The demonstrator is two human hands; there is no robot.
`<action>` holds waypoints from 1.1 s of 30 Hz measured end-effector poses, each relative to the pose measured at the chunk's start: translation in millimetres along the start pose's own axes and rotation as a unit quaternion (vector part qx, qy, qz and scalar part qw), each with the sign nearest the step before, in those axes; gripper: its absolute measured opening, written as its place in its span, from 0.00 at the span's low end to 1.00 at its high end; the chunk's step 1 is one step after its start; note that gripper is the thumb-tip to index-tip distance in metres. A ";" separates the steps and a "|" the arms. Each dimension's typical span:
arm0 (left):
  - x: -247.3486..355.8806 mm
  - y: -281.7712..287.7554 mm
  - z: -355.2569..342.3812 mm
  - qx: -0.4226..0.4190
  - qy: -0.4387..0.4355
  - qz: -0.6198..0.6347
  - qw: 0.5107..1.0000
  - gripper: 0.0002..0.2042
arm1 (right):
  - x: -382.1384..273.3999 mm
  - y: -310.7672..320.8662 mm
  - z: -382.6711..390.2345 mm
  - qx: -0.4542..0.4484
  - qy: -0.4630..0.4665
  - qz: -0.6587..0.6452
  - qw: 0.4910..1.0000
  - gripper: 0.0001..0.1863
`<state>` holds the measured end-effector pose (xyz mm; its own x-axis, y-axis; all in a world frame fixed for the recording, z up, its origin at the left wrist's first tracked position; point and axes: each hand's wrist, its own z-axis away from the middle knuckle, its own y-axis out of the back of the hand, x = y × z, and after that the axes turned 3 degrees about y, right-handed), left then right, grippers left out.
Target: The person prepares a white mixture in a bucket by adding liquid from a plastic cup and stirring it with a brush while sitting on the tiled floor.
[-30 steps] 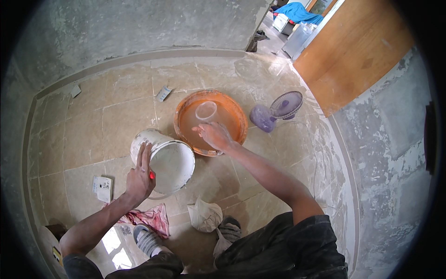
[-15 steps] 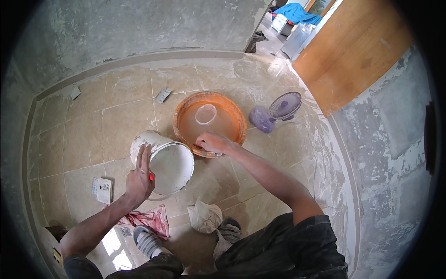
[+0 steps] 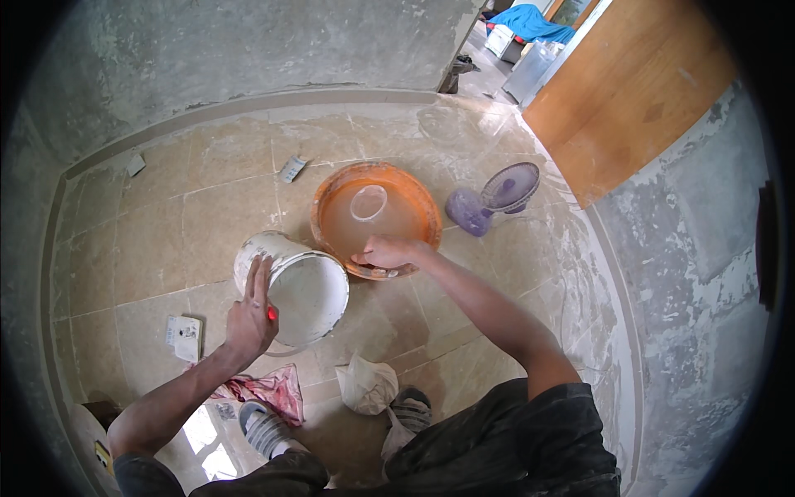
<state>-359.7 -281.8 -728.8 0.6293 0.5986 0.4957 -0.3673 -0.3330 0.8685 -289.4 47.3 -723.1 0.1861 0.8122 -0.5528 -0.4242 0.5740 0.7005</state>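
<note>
Hands apart, each at its own vessel; 12 o'clock = away from the wearer. Left hand (image 3: pixel 251 321) lies on the pale bucket (image 3: pixel 273 245), fingers extended along its outer wall near the rim; a small red piece (image 3: pixel 272 313) shows at the palm side, and whether the hand grips it I cannot tell. Bucket is tilted, mouth turned toward about 4 o'clock, at 8 o'clock of the orange basin (image 3: pixel 427 209). Right hand (image 3: pixel 387 251) is curled at the basin's inner edge, 6 o'clock; cannot tell whether anything is held. Basin contains cloudy water (image 3: pixel 406 219) with a clear round container (image 3: pixel 368 203) near its middle. Progress, as judged: work under way, not finished. Water is in place and the bucket is tipped; pale residue marks the bucket's outside and the basin wall, so cleaning of either looks incomplete. Bucket's contents, if any, unclear. Farther out: purple fan (image 3: pixel 469 212) at 3 o'clock of the basin; small flat piece (image 3: pixel 291 169) at 10; white bag (image 3: pixel 367 385) at 6, near the feet; red-and-white cloth (image 3: pixel 277 393) at 7.
</note>
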 end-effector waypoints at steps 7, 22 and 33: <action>3.1 -2.5 0.2 0.002 -0.001 0.005 1.000 0.44 | 8.5 -2.5 -5.3 -0.019 -0.093 0.020 0.995 0.37; 0.3 -2.6 2.7 0.003 0.003 0.002 1.000 0.45 | -11.5 -2.8 3.4 -0.005 -0.089 0.116 0.989 0.39; 1.4 -3.5 1.2 0.003 0.000 0.012 1.000 0.45 | -98.1 -12.6 9.0 0.366 0.155 0.011 0.917 0.12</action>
<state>-356.7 -280.7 -731.1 0.6195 0.5908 0.5169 -0.3786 -0.3520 0.8560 -294.3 -38.6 -673.6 -0.1241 0.8214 -0.5567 0.3057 0.5654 0.7661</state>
